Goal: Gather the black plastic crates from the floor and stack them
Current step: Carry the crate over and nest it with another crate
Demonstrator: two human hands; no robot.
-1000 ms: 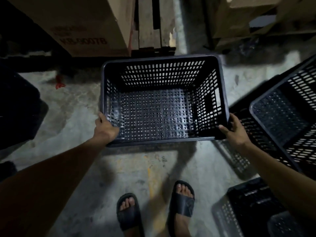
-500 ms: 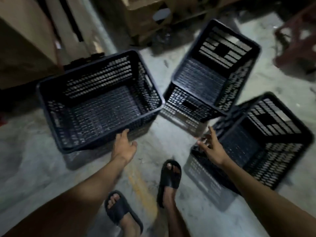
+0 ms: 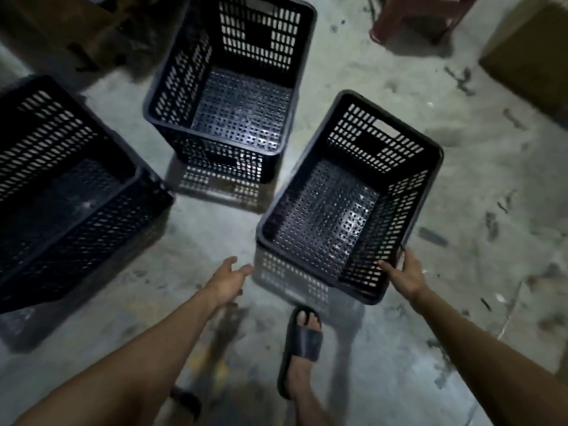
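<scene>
Black perforated plastic crate (image 3: pixel 344 198) at two o'clock looks light and rigid; right hand (image 3: pixel 405 276) grips its near rim, left hand (image 3: pixel 228 279) spread, empty.

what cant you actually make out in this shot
Head view only:
- left crate: its left part is cut off by the frame edge.
- left foot: mostly hidden behind the left forearm.
- right hand: on the near crate corner; grip firmness unclear.
- reddish object, top: cut off, unidentifiable.
</scene>
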